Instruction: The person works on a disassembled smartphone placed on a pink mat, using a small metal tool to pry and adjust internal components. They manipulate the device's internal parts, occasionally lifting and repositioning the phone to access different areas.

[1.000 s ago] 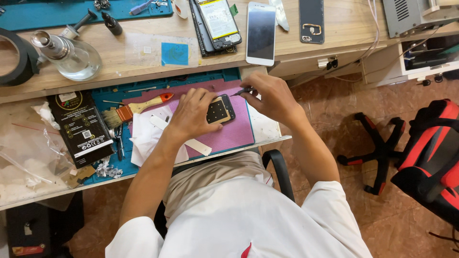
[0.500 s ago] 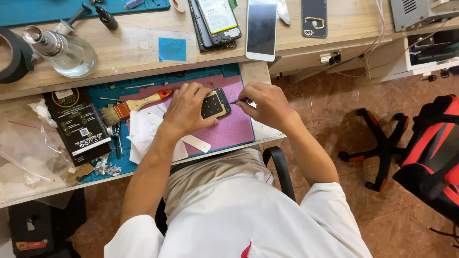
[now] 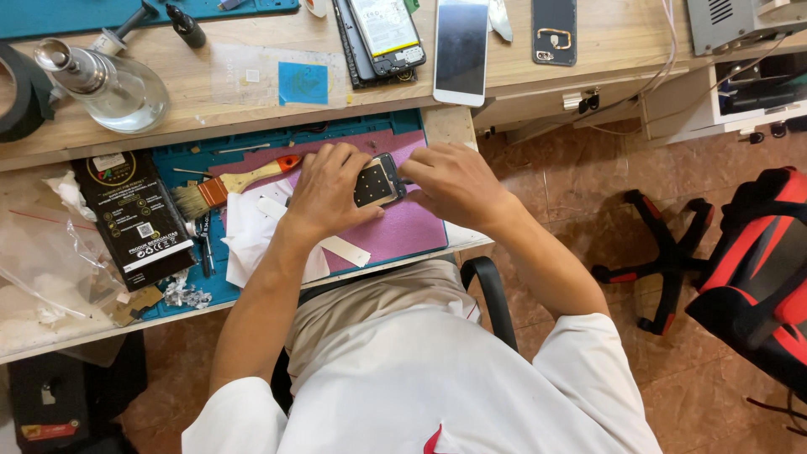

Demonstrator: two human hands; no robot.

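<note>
Between both hands (image 3: 395,189), phone (image 3: 376,182) lengthwise left-right.

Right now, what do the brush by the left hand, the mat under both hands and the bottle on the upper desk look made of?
Flat paintbrush: pale wooden handle with orange end, tan bristles.
Purple work mat: matte, likely silicone or rubber; no glare.
Round clear bottle: looks like glass, see-through with highlights; shiny metal-looking spout.
Left hand steadies a small dark phone part: material unclear.
</note>
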